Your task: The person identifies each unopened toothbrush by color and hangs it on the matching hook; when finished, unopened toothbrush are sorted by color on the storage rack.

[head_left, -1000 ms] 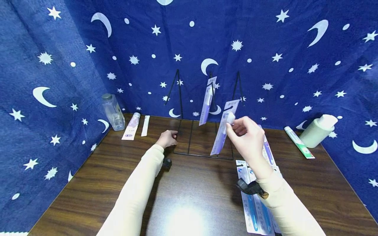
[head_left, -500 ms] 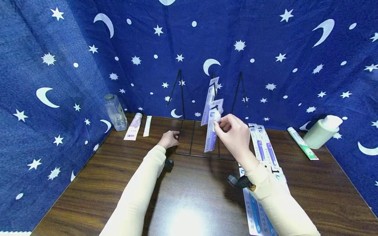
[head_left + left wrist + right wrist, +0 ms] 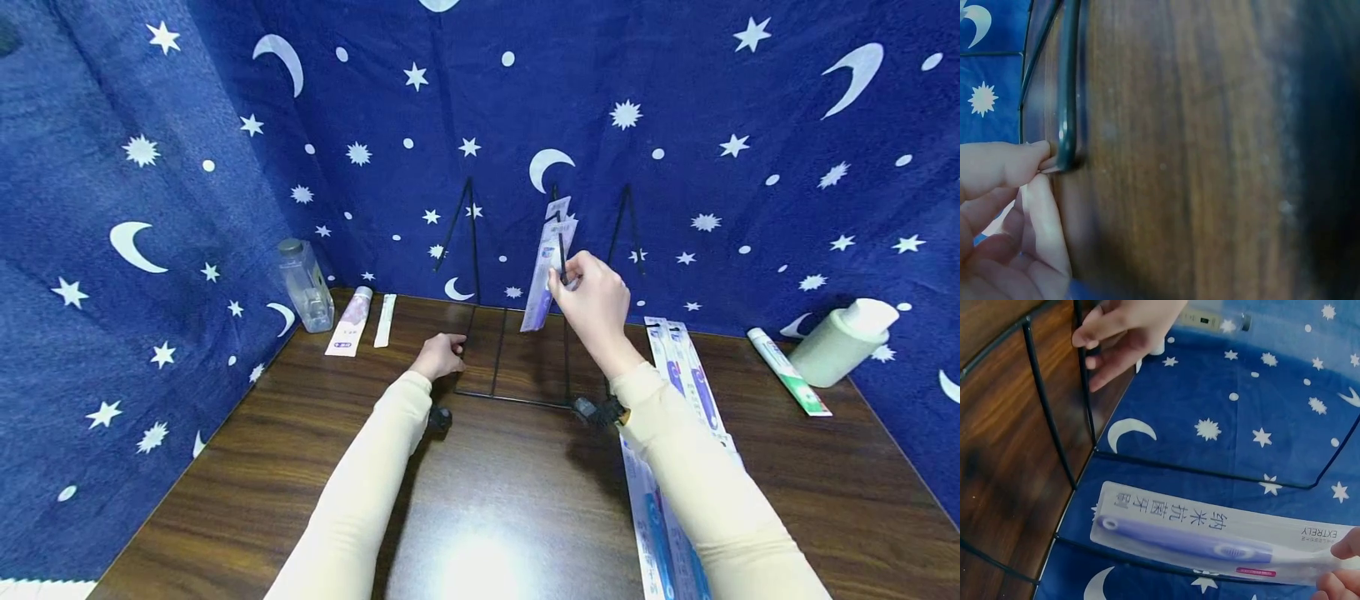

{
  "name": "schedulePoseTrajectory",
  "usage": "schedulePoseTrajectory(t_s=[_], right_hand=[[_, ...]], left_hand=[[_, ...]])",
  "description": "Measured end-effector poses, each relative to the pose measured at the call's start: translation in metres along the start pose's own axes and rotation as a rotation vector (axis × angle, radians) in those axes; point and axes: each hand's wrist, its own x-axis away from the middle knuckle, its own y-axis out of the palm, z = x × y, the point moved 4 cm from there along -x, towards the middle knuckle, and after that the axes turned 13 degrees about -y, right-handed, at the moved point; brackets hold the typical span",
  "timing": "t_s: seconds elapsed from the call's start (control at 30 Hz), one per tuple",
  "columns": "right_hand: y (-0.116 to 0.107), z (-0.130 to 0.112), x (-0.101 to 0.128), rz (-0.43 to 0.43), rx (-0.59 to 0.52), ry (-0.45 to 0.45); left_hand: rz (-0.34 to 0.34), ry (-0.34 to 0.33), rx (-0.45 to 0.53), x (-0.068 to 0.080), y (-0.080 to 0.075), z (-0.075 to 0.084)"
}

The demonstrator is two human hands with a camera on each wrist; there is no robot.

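Open wood in front, clutter at the back and right

The table (image 3: 247,467) lay bare between the arms and to the near left. The wire rack (image 3: 517,333) blocked the back centre, packs hanging on it; toothbrush packs (image 3: 686,375) lined the right, a clear bottle (image 3: 306,285) and tubes (image 3: 351,322) filled the back-left corner, and a white bottle (image 3: 843,342) the back right.

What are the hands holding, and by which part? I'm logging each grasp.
Right hand pinches the packaged toothbrush by its top end; left hand pinches the wire rack at its base corner.
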Motion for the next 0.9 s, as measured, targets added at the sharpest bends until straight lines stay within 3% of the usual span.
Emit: schedulePoseTrajectory(t_s=[0.33,0.53,0.8,0.9], right_hand=[[0.006,0.016,-0.013,-0.026,0.022,0.074],[0.004,0.016,-0.012,-0.034,-0.005,0.052],[-0.015,0.020,0.001,-0.060,-0.096,0.045],[-0.025,0.027,0.012,-0.089,-0.082,0.046]], left_hand=[[-0.002,0.002,0.005,0.002,0.003,0.008],[0.002,0.004,0.000,0.003,0.002,0.007],[-0.002,-0.018,-0.001,0.005,-0.002,0.004],[-0.003,-0.012,0.000,0.006,-0.002,0.003]])
